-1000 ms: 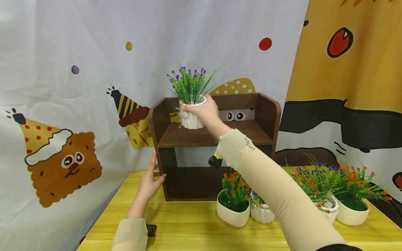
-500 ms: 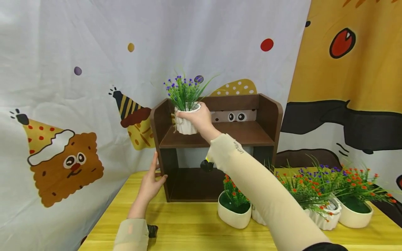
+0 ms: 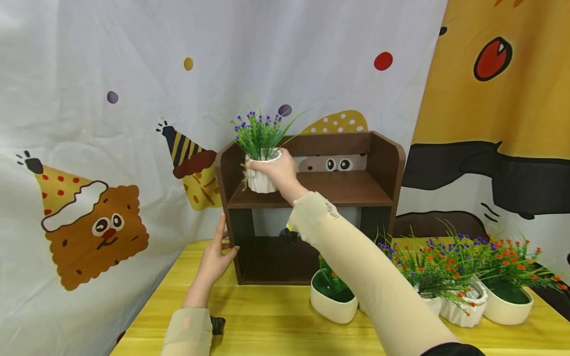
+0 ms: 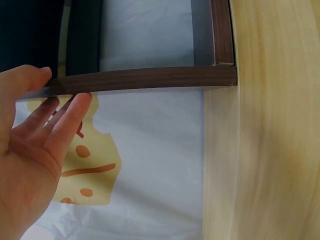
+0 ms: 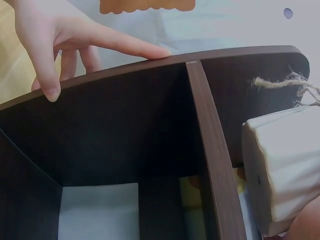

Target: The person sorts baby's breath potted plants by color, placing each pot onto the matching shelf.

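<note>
My right hand (image 3: 276, 170) grips a white ribbed flowerpot (image 3: 260, 182) by its rim, thumb at the near side. Purple flowers and long green blades rise from the pot, and a twine bow hangs on its left. The pot is near the left end of the upper board of a small dark brown shelf (image 3: 311, 190); its base shows close over that board in the right wrist view. My left hand (image 3: 215, 259) holds the shelf's left side panel (image 4: 150, 77), thumb over the front edge and fingers along the outer face. The index finger points up along the panel.
A cream pot (image 3: 334, 304) with orange flowers stands before the shelf, partly behind my right sleeve (image 3: 352, 262). More potted flowers stand at right, among them a white ribbed pot (image 3: 465, 309) and a cream pot (image 3: 509, 306). A printed curtain (image 3: 311, 49) hangs behind the yellow wooden table (image 3: 267, 326).
My right hand has carried the flowerpot down and a little left, toward the upper board's left end. My left hand keeps its place on the side panel. The head view has shifted slightly.
</note>
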A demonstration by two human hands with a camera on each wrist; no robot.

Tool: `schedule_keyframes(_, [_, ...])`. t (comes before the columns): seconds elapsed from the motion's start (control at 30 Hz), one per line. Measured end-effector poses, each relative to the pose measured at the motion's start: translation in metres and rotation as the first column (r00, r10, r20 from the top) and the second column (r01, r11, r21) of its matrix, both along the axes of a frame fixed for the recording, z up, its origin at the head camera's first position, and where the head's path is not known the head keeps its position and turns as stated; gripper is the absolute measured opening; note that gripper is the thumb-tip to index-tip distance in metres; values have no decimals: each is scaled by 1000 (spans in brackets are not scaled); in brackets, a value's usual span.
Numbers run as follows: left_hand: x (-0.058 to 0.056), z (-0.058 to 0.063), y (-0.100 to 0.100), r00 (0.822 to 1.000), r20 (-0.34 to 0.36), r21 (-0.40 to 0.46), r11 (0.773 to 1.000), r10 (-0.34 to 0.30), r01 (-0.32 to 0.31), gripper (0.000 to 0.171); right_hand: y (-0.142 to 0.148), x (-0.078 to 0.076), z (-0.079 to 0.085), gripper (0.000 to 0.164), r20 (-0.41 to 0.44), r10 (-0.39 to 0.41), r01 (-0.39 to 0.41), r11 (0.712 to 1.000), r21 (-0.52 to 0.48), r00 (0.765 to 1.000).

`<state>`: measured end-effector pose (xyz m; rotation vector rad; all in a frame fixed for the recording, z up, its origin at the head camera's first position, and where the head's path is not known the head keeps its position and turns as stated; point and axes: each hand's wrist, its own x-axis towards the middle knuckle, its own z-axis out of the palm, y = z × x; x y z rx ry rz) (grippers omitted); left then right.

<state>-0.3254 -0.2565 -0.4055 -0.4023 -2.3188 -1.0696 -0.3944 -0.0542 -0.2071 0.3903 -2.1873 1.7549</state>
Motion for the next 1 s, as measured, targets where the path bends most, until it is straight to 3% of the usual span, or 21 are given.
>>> schedule_keyframes(0.3, [-2,-1,-2,1000,-26,2,1000,3,-3,102,-15,-1,-8,104,20,26,-26,1000,11,999])
schedule_keyframes(0.57, [-3,-2,-1,1000,-16,9,1000,1,-1,101,-18,-4,-15,99,7,35,-35,999,-12,999])
schedule_keyframes(1.0, [-7,-4,-2,999,-33,0,1000,8,-8,100,-23,-9,-22,107,74,47,-47,999,-10,996])
